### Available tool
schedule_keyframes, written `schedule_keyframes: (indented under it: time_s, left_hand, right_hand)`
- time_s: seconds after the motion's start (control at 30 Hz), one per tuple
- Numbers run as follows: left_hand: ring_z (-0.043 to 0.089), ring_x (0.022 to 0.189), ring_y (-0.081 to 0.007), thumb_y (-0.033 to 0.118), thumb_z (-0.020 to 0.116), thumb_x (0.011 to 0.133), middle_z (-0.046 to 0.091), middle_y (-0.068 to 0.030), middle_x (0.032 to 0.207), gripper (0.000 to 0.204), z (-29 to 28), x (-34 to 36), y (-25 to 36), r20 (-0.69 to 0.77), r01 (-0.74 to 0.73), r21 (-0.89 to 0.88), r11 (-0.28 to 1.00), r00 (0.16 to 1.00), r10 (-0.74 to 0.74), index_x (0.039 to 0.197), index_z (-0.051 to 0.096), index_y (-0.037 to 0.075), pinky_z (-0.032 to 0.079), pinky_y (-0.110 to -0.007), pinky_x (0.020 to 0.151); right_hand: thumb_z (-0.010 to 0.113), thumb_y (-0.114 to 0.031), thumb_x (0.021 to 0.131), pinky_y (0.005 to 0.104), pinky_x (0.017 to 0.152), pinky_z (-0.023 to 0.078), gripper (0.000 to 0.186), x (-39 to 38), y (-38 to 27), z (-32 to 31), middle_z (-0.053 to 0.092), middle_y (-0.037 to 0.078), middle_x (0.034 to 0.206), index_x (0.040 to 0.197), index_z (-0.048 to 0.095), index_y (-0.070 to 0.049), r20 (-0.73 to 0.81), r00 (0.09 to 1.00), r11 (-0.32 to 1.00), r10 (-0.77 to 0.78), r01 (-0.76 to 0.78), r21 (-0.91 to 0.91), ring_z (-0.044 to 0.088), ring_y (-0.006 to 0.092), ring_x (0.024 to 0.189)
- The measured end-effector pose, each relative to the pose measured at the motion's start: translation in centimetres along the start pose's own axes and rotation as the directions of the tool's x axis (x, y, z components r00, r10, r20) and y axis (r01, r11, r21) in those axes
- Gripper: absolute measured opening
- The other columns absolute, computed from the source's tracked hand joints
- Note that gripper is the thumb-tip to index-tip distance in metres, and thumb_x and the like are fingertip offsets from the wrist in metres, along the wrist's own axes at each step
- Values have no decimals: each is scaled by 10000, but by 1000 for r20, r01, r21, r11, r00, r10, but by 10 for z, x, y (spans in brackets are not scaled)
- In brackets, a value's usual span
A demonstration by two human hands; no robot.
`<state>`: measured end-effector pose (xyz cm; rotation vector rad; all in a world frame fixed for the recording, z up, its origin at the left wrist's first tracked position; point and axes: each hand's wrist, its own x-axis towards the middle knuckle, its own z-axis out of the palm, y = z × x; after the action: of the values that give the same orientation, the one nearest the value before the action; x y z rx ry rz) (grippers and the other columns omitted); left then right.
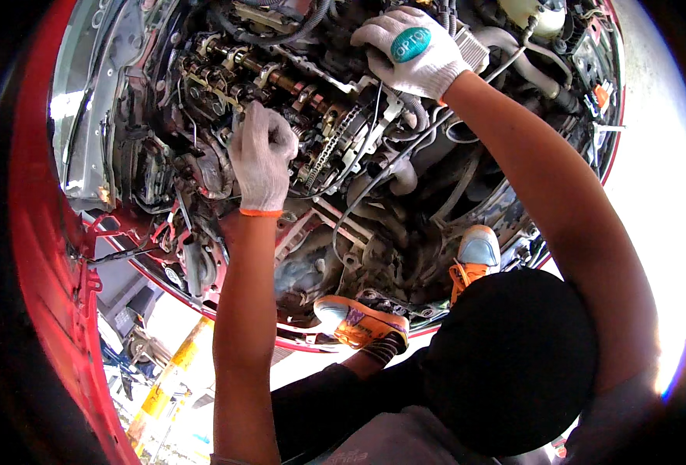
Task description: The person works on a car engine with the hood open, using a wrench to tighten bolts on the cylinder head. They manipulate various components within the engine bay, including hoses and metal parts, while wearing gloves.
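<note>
Open engine, camshafts and timing chain exposed, is seen inside red car body. Left hand, gloved, is closed just left of chain; its contents cannot be told. Right hand, gloved, is curled on engine's upper edge, above chain; 2 orange shoes below.

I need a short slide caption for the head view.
Gloved left hand and right hand work on an exposed engine.

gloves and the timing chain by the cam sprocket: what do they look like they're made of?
Gloves: white knitted fabric, probably cotton or a blend, going by the ribbed weave on the left hand and right hand; orange cuff trim.
Timing chain: metal, likely steel, with dull grey links and an oily sheen.
</note>
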<state>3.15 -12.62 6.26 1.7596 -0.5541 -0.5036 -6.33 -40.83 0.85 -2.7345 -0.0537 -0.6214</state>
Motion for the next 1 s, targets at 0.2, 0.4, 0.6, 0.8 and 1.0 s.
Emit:
schedule_keyframes:
  time_s: [0.2,0.4,0.6,0.8,1.0]
  left_hand:
    - [538,630,-129,-93,564,976,525,-30,685,193,-19,-9,1,26,-108,188,976,994,105,835,542,37,446,-300,572]
    - [549,633,-167,151,587,1069,537,-19,687,236,-40,-25,9,-99,51,-58,997,993,-56,876,577,16,458,-314,616]
    - [773,935,-355,566,708,969,768,-196,976,637,-34,-30,-4,-169,361,817,450,896,-411,1207,650,-22,599,-462,876]
    - [780,999,-379,602,748,913,765,-234,1089,760,-15,-20,-30,-180,401,864,303,811,-557,1255,573,-54,632,-457,841]
    - [770,958,-366,591,805,871,754,-174,1040,698,-9,-18,-47,-165,346,885,312,859,-485,1207,627,5,631,-458,777]
  right_hand:
    - [734,-210,850,456,1027,541,324,0,-4,-2,745,77,1117,1163,716,-129,-8,1000,1000,2,-2,-2,701,313,1105]
    - [729,-211,858,444,1044,529,291,3,-4,-2,738,83,1115,1138,710,-136,-1,1000,1000,-7,7,17,692,312,1114]
    - [716,-196,864,469,1048,522,268,5,-6,-3,751,105,1142,1125,714,-136,10,1000,999,22,-22,27,697,340,1120]
    - [720,-153,844,492,1066,515,300,10,-13,-9,750,116,1157,1144,711,-134,74,996,999,43,-43,6,701,339,1137]
    - [716,-152,850,492,1067,514,288,12,-15,-7,753,102,1159,1138,703,-145,77,996,999,34,-32,-25,702,347,1116]
